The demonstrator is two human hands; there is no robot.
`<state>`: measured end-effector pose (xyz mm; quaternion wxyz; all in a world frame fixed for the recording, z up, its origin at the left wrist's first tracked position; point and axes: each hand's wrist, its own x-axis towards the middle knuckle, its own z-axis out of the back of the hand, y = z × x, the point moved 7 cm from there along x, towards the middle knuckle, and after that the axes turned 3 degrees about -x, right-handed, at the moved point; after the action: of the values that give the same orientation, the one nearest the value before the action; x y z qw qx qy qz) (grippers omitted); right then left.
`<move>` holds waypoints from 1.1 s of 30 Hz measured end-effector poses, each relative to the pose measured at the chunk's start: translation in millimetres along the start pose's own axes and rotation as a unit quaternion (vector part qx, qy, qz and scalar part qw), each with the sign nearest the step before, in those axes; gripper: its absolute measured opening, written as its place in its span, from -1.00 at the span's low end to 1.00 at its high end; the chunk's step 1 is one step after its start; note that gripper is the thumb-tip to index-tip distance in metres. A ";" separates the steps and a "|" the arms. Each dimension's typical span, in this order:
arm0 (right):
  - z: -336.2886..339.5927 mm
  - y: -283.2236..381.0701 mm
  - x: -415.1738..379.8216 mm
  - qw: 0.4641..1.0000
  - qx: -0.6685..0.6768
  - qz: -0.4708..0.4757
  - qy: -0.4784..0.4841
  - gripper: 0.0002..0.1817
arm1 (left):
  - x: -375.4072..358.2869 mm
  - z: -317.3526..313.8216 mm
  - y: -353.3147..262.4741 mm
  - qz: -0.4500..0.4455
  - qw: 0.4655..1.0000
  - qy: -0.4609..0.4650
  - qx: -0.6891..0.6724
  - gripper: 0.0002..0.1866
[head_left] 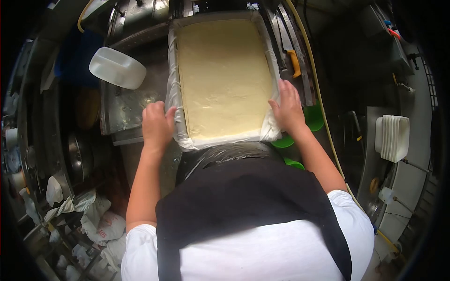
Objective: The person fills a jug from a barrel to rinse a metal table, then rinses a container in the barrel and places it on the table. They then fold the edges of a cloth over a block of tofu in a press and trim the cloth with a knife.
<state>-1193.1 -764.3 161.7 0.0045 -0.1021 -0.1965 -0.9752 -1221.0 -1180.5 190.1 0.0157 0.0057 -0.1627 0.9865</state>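
Note:
A large rectangular slab of pale yellow, smooth, dough-like or cheese-like food point(224, 79) lies in front of me. White cloth point(174, 93) lines the tray or mould around it and is bunched at the near corners. At the left side, my left hand point(158, 124) has its thumb out against the cloth edge and its fingers loosely bent outside it. My right hand point(288, 107) rests along the right edge, fingers stretched out and thumb spread toward the cloth. What lies under the fingertips is partly hidden.
A translucent white plastic container point(117, 68) lies on the wet metal surface point(133, 110) to the left. A knife with a yellow-orange handle point(294, 63) is at the right. Green containers point(314, 117) sit below it. Stacked white trays point(393, 137) stand farther right.

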 end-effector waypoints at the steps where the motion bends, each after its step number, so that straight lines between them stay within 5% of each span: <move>1: 18.3 30.6 -5.4 0.986 -0.113 0.120 -0.032 -0.40 | -16.4 9.4 -25.0 -0.094 0.995 -0.026 -0.036 -0.64; 2: 30.8 42.4 -9.8 0.986 -0.113 0.118 -0.028 -0.40 | -34.2 17.3 -47.4 -0.186 0.979 -0.052 -0.072 -0.60; 4: 28.4 78.9 -28.3 0.954 0.096 0.230 0.167 -0.43 | -60.3 4.7 -72.4 -0.264 0.949 0.058 -0.159 -0.49; 7: 3.7 91.7 -54.7 0.896 0.143 0.210 0.364 -0.50 | -86.0 -17.0 -87.4 -0.273 0.933 0.195 -0.133 -0.48; 12: -1.4 83.5 -61.6 0.906 0.118 0.265 0.307 -0.77 | -97.2 -36.0 -67.6 -0.247 0.941 0.197 -0.116 -0.70; 14: 7.4 76.0 -57.3 0.928 0.189 0.203 0.250 -0.85 | -96.7 -29.7 -64.5 -0.230 0.952 0.138 -0.147 -0.81; 18: 31.9 77.9 -48.9 0.944 0.234 0.157 0.173 -0.88 | -95.9 -22.7 -66.3 -0.206 0.956 0.123 -0.171 -0.86; 21: 24.1 87.0 -50.7 0.948 0.168 0.216 0.165 -0.86 | -94.6 -22.5 -72.5 -0.211 0.958 0.119 -0.152 -0.88; 24: -7.4 87.7 -65.3 0.924 0.100 0.262 0.260 -0.87 | -94.3 -19.7 -75.2 -0.217 0.960 0.093 -0.150 -0.90; 26: -7.9 74.9 -58.3 0.936 0.196 0.144 0.253 -0.88 | -94.8 -20.0 -68.9 -0.208 0.963 0.076 -0.157 -0.92; 30: 12.3 75.0 -51.2 0.947 0.234 0.123 0.181 -0.88 | -100.3 -16.7 -67.1 -0.207 0.965 0.058 -0.151 -0.94; 33: 22.7 81.2 -56.3 0.941 0.235 0.191 0.153 -0.90 | -103.1 -8.7 -67.9 -0.205 0.965 0.029 -0.160 -0.93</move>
<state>-1129.5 -832.3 201.9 0.2448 0.0168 -0.3935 -0.8860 -1115.8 -1116.5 201.9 0.2231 0.0081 -0.3131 0.9231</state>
